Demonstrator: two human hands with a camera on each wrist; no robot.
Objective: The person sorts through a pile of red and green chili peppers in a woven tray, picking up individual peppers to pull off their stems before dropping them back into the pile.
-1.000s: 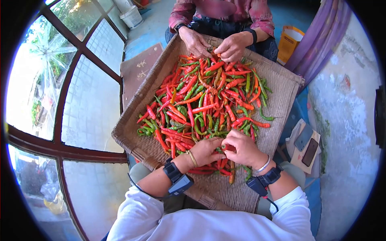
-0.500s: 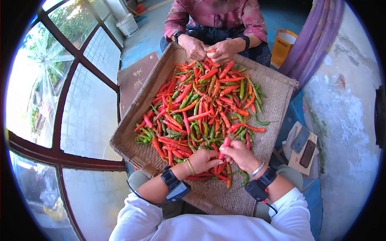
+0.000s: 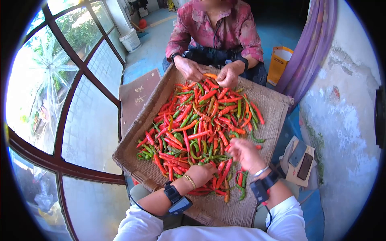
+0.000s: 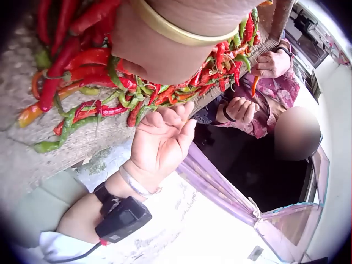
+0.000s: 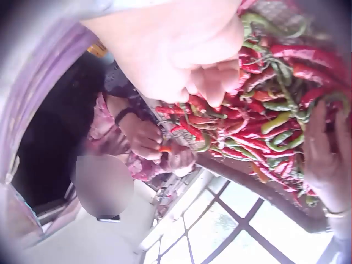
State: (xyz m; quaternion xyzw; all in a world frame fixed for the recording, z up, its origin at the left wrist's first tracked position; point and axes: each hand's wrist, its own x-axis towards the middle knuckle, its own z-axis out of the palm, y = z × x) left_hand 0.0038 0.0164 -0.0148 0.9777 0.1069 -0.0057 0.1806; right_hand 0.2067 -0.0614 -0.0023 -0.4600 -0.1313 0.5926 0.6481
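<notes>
Basket (image 3: 271, 120): centre, between both people; I figure that spot lets each reach the pile.
Peppers (image 3: 193, 124): heaped mid-basket, red and green mixed; raised rim presumably keeps them in.
My left hand (image 3: 200, 174): 6 o'clock, low over the pile, back up. Red pepper (image 3: 212, 164) shows at the fingertips; I can't tell if it's gripped.
My right hand (image 3: 246, 156): 4 o'clock, above the pile, palm turned inward, fingers loosely bent, nothing grasped.
Far hands (image 3: 229, 74): 12 o'clock, orange pepper (image 3: 210, 75) between them.
Phones (image 3: 305, 166): 3 o'clock, outside the basket, likely to stay out of the way.
</notes>
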